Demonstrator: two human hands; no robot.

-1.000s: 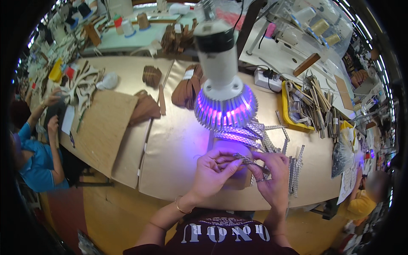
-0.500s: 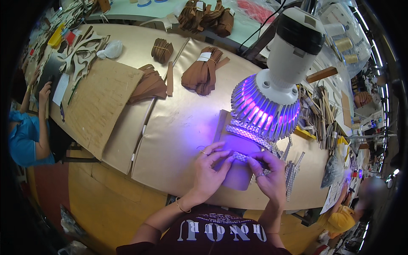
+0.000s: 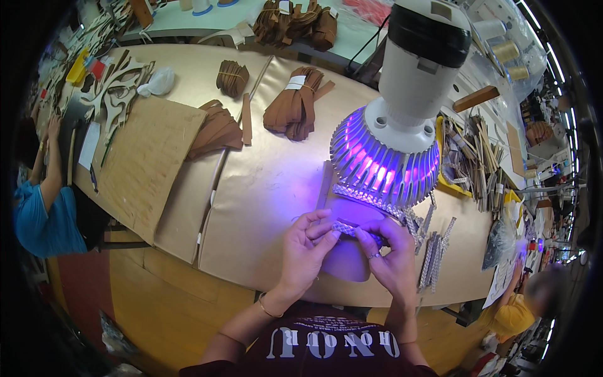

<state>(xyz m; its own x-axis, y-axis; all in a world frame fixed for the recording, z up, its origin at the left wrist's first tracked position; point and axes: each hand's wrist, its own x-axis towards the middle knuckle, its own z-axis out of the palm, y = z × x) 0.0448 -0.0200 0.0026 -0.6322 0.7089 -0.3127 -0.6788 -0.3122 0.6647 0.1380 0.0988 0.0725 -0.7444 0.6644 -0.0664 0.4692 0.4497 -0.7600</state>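
Under the violet light of a large lamp (image 3: 384,160), I hold a short pale braided strap (image 3: 344,229) level between my fingertips. My left hand (image 3: 304,250) pinches its left end, with the other fingers bent loosely. Its right part is gripped between thumb and fingers by my right hand (image 3: 392,254), which hides that end. A flat panel (image 3: 347,267), tinted purple by the light, lies below my hands. Just beyond them, another braided strip (image 3: 361,196) rests along the lamp's lower edge, partly covered by it.
More braided strips (image 3: 432,261) lie to my right. Bundles of brown strips (image 3: 292,110) and a wooden board (image 3: 147,157) are at far left. A yellow tray (image 3: 453,187) with thin strips stands right. A co-worker in a blue shirt (image 3: 53,220) works at left, another person in yellow (image 3: 512,322) at right.
Both hands have shifted slightly left with the braided strap, and my right fingers have closed further over it. The co-worker's arm at left has moved farther away. The whole view has shifted a little.
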